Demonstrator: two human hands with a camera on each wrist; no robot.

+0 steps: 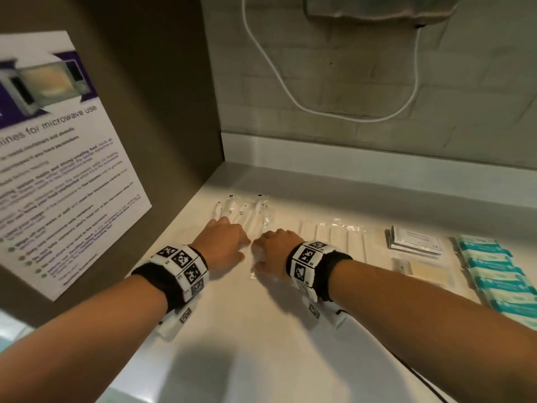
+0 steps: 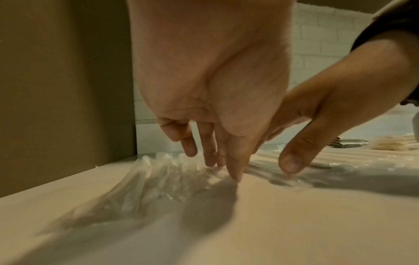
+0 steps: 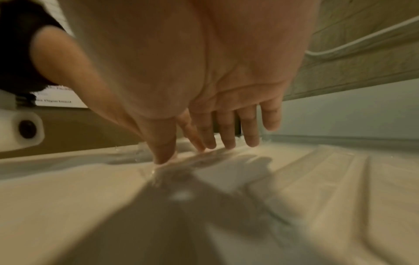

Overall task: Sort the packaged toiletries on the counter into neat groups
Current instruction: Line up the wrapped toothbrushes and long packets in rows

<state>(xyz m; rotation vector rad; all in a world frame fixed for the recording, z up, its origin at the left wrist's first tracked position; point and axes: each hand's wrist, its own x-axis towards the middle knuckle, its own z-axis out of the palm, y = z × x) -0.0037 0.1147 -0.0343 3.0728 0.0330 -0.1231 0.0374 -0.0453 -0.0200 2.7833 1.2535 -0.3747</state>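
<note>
On the counter (image 1: 261, 330), both hands' straight fingers pressing clear-wrapped, seemingly toothbrush packets (image 1: 247, 216), teal packs (image 1: 491, 274) far right.

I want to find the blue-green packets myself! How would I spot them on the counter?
Start at the white counter under the tiled wall and look along its far right end. There, right of the small stack of flat white sachets, lies a row of teal packets lined up one after another toward the front edge. They are the only coloured things; everything else is white or clear.
</note>
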